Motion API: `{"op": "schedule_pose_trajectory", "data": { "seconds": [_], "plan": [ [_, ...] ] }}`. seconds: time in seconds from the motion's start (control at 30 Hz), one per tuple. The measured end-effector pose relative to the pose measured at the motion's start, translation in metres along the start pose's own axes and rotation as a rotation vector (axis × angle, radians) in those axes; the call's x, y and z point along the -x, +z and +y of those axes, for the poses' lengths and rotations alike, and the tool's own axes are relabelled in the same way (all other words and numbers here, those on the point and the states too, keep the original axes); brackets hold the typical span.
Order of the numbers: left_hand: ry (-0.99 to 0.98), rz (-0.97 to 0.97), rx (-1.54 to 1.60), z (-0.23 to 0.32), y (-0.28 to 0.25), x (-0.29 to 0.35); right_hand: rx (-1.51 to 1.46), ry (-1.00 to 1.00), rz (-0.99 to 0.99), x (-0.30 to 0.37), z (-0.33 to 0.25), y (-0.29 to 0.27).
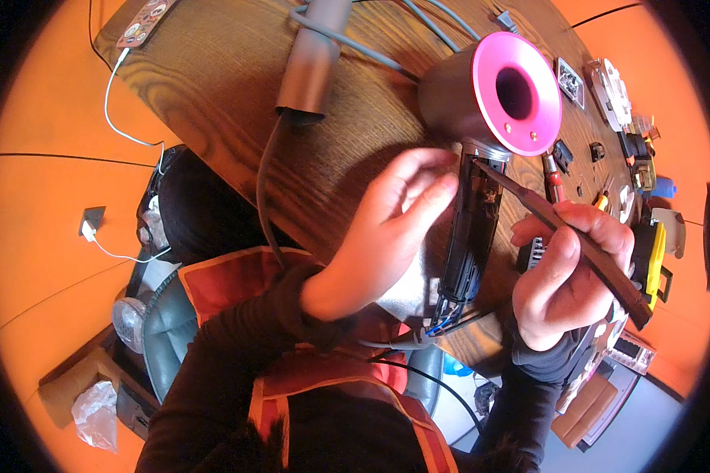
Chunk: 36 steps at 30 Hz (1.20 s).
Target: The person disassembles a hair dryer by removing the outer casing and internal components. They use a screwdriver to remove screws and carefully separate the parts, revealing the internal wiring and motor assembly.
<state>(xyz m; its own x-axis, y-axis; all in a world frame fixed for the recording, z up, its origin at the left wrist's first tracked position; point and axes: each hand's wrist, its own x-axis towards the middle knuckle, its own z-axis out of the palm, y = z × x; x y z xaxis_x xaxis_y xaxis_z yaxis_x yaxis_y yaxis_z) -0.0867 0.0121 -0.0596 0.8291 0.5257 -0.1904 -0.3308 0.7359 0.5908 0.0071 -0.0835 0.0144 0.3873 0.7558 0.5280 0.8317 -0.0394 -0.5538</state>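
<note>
A hair dryer (457, 91) with a pink ring (485, 75) around its opening lies on the wooden table, its handle toward me. The outer cover is off the handle, so the black inner part (469, 236) shows, with thin wires at its lower end. My right hand (572, 272) grips dark tweezers (540, 206), their tip touching or very close to the top of the bare handle, below the head. Just left of the handle, my left hand (390, 225) is loosely curled, thumb and fingers apart, holding nothing; whether its fingertips touch the dryer I cannot tell.
A grey-to-copper tube (312, 71) lies across the grey cord at the far left. A red-handled screwdriver (554, 185), small black parts (562, 155) and a small tray (569, 81) sit at the right. The wooden table's (205, 102) left edge runs diagonally beside a chair (170, 339).
</note>
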Motion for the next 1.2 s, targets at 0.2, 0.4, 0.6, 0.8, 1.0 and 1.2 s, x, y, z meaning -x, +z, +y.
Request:
{"op": "schedule_pose_trajectory", "data": {
  "seconds": [0.2,0.4,0.6,0.8,1.0,1.2],
  "plan": [
    [-0.055,-0.224,0.027,-0.009,0.002,0.002,0.121,-0.027,-0.036,-0.006,0.001,-0.004],
    [-0.007,-0.279,-0.171,-0.013,0.000,0.004,0.239,-0.358,-0.189,-0.034,0.007,-0.011],
    [-0.051,-0.253,-0.331,-0.015,-0.003,0.004,-0.062,-0.382,-0.097,-0.042,0.017,-0.008],
    [-0.088,-0.263,-0.263,-0.012,-0.003,0.006,-0.129,-0.323,-0.009,-0.040,0.014,-0.007],
    [-0.059,-0.287,-0.311,-0.010,-0.002,0.005,-0.089,-0.404,0.021,-0.040,0.018,-0.005],
    [-0.049,-0.272,-0.355,-0.009,-0.002,0.006,-0.299,-0.369,-0.056,-0.044,0.025,0.000]
  ]
}}
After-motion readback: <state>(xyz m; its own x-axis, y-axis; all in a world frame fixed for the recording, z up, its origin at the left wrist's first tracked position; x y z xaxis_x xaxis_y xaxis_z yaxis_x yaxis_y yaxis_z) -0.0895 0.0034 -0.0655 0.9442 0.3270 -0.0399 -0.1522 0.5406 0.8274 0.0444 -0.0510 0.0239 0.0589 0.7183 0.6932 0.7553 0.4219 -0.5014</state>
